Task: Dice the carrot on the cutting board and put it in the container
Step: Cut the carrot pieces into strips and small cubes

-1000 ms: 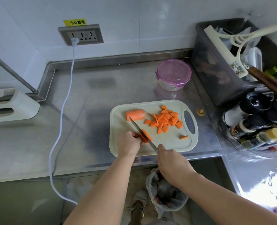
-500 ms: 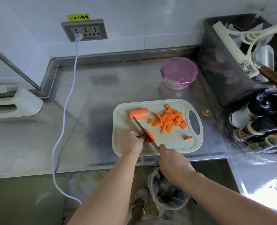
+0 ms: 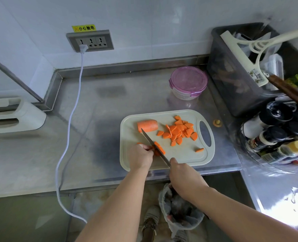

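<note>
Steel table against a white wall, pale cutting board at its front edge. The left hand pins a carrot piece there, grip curled on it. The right hand has its grip round the knife, blade slanted across that piece. A carrot stub and a heap of cut pieces lie beyond; the lidded container stands behind the board.

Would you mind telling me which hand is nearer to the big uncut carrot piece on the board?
The left. The left hand is just on the near side of the carrot piece, holding slices; the right hand grips the knife farther toward the person.
</note>
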`<move>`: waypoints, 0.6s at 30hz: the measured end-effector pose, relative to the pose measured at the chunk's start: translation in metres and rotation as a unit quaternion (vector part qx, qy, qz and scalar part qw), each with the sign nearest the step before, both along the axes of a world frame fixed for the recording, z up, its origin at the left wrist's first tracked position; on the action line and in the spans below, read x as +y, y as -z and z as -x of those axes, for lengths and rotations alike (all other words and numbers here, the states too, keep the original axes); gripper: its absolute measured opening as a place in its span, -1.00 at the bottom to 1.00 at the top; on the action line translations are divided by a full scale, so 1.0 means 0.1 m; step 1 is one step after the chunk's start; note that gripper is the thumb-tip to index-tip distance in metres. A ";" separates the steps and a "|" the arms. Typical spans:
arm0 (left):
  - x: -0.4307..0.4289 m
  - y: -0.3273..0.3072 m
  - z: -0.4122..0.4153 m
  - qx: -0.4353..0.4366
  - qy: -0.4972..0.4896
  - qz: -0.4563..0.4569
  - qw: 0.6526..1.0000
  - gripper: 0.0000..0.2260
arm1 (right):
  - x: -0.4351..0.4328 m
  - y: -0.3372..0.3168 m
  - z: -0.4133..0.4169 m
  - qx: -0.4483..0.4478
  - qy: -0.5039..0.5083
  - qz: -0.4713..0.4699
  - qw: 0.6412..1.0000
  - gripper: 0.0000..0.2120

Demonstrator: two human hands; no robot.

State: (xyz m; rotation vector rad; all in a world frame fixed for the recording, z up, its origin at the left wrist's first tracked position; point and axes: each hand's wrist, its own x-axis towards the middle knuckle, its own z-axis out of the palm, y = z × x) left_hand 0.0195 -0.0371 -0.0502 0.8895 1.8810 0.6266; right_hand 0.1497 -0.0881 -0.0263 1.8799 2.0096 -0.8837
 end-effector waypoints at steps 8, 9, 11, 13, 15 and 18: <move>0.01 0.05 0.01 -0.007 -0.005 0.005 1.000 -0.81 | -0.01 -0.02 0.02 0.014 0.012 -0.024 1.000 -0.76; 0.01 0.05 0.01 -0.014 -0.005 0.006 1.000 -0.79 | 0.00 -0.03 0.03 0.011 0.009 -0.026 1.000 -0.75; 0.01 0.07 0.03 -0.019 -0.001 0.004 1.000 -0.78 | 0.03 -0.03 0.03 0.003 0.003 -0.028 1.000 -0.73; 0.00 0.05 0.04 -0.022 0.007 0.001 1.000 -0.78 | 0.03 -0.02 0.02 -0.008 -0.009 -0.034 0.999 -0.71; -0.01 0.05 0.08 -0.022 0.019 -0.001 1.000 -0.79 | 0.01 -0.03 0.01 -0.016 -0.022 -0.038 0.999 -0.70; -0.03 -0.02 0.17 -0.037 0.027 -0.012 0.999 -0.77 | -0.01 -0.03 -0.01 -0.022 -0.031 -0.048 0.998 -0.71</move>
